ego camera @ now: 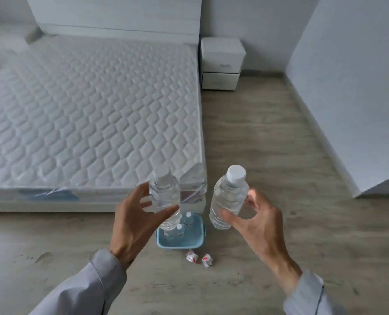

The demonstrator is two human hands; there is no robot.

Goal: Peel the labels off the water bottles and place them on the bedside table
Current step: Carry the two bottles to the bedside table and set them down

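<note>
My left hand (135, 220) grips a clear, label-free water bottle (164, 194) with a white cap, held upright. My right hand (255, 226) holds a second bare bottle (228, 198), also upright. Below them on the floor sits a light blue basin (181, 243) with two small labelled bottles (184, 225) standing in it. Two crumpled red-and-white labels (199, 259) lie on the floor just in front of the basin. The white bedside table (221, 63) stands far off beside the bed's head, its top bare.
A bare quilted mattress (86, 114) on a white bed frame fills the left side. A wood floor (268, 137) runs between the bed and the white wall (352, 87) on the right, leading to the bedside table.
</note>
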